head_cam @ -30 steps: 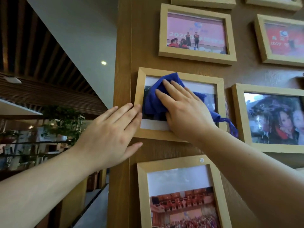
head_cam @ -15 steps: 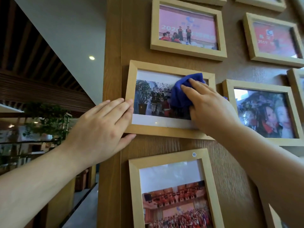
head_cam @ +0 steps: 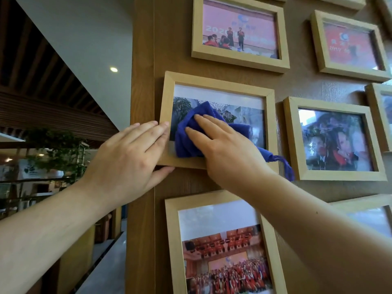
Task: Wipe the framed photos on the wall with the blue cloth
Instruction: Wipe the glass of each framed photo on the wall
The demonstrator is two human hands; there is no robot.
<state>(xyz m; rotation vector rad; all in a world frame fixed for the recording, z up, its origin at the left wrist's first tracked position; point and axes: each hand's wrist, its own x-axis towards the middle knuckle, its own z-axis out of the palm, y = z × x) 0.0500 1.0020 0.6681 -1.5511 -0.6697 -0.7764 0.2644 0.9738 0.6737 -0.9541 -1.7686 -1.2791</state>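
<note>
A light wooden framed photo (head_cam: 218, 84) hangs on the brown wall near its left edge. My right hand (head_cam: 224, 149) lies flat on the blue cloth (head_cam: 188, 134), pressing it against the lower left of the glass; a tail of the cloth hangs out to the right below my wrist. My left hand (head_cam: 129, 158) rests flat on the frame's left side and lower left corner, fingers together, thumb under the bottom edge. The cloth and hands hide much of the photo's lower left.
Other framed photos surround it: a pink one above (head_cam: 239, 32), a red one at upper right (head_cam: 350, 45), one to the right (head_cam: 333, 139) and one below (head_cam: 220, 245). The wall's wooden corner post (head_cam: 142, 60) stands at left, with open indoor space and plants beyond.
My right hand slid the blue cloth from the frame's upper right down to the lower left of the glass. My left hand stayed on the frame's left side.
</note>
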